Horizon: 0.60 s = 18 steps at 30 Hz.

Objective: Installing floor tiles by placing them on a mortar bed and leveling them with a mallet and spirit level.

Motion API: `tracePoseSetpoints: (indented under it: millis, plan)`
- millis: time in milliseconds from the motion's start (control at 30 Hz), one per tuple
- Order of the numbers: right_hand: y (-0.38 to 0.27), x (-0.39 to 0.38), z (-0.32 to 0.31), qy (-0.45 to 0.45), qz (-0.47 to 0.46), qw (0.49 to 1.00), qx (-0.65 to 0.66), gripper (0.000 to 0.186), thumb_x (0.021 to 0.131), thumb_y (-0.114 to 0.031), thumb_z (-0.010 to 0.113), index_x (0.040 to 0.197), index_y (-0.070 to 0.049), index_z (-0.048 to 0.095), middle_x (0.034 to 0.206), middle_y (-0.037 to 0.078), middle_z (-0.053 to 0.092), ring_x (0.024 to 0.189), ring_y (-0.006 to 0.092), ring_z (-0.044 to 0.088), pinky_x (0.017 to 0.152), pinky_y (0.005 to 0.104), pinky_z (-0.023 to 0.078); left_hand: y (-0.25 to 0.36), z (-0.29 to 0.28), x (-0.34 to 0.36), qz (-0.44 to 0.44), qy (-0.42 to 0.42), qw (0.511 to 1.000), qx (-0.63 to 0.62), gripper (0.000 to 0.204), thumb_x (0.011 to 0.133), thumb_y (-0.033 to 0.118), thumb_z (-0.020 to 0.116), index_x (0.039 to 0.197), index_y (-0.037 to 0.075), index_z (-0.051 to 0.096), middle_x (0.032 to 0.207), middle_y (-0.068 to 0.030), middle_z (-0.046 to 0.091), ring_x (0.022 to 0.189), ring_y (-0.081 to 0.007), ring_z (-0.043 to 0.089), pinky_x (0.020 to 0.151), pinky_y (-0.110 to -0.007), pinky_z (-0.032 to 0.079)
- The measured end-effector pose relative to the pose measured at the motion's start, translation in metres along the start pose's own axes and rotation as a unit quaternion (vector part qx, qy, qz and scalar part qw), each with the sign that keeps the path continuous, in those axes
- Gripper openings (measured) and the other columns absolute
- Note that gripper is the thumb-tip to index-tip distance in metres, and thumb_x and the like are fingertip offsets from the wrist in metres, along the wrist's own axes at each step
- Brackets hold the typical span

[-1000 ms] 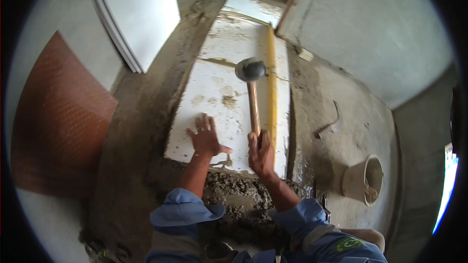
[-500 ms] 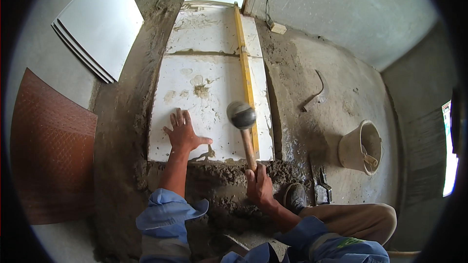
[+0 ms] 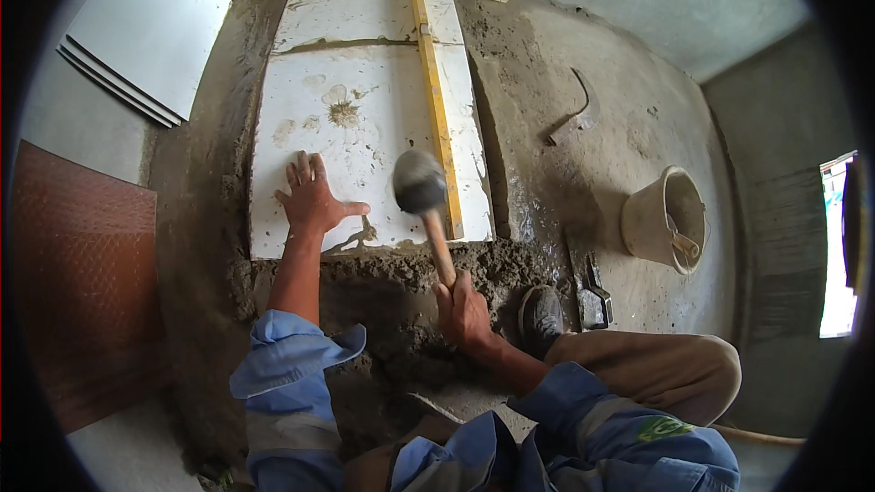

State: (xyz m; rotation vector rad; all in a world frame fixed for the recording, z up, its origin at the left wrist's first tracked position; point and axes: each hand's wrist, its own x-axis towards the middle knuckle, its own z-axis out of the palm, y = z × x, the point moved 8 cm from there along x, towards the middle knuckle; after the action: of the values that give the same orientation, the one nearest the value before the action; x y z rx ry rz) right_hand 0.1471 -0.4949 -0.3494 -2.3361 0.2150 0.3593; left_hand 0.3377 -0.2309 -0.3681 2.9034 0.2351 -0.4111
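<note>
Mallet (image 3: 421, 184) head points away, slightly left | right hand (image 3: 463, 310) grips handle | left hand (image 3: 312, 200) splayed on tile (image 3: 365, 82)

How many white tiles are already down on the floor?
2: the near tile under the left hand, and the far tile just beyond it. More may lie past the picture's top edge.

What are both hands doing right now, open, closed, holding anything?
Left hand: open, fingers spread, palm flat on the white floor tile.
Right hand: closed around the wooden handle of a rubber mallet, head over the tile.
</note>
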Motion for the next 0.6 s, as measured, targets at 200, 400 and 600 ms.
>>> tracePoseSetpoints:
  millis: [200, 400, 600]
  plan:
    - [0.017, 0.000, 0.005, 0.000, -0.016, 0.999, -0.028, 0.036, 0.100, -0.034, 0.054, 0.110, 0.000, 0.046, 0.083, 0.031, 0.063, 0.076, 0.0538, 0.062, 0.066, 0.0600, 0.048, 0.003, -0.005, -0.002, 0.002, 0.004, 1.000, -0.009, 0.143, 0.050, 0.074, 0.085, 0.159, 0.007, 0.021, 0.167, -0.0192, 0.015, 0.153, -0.0394, 0.016, 0.113, -0.071, 0.023]
    - [0.004, 0.011, -0.003, 0.012, -0.028, 0.998, -0.046, 0.038, 0.101, -0.035, 0.056, 0.108, 0.000, 0.044, 0.077, 0.030, 0.063, 0.070, 0.0536, 0.061, 0.060, 0.0605, 0.046, 0.007, -0.010, -0.001, -0.006, 0.010, 1.000, -0.009, 0.136, 0.054, 0.071, 0.085, 0.159, 0.011, 0.024, 0.168, -0.0158, 0.016, 0.153, -0.0382, 0.018, 0.115, -0.069, 0.024]
    - [-0.068, 0.018, -0.020, 0.030, -0.146, 0.967, 0.207, 0.028, 0.106, -0.032, 0.050, 0.104, -0.005, 0.053, 0.070, -0.002, 0.046, 0.056, 0.0074, 0.042, 0.048, 0.0276, 0.036, -0.052, -0.002, 0.014, 0.071, -0.008, 0.995, -0.074, 0.110, 0.065, 0.059, 0.084, 0.155, 0.014, 0.038, 0.166, -0.0135, 0.023, 0.151, -0.0373, 0.024, 0.116, -0.063, 0.029]
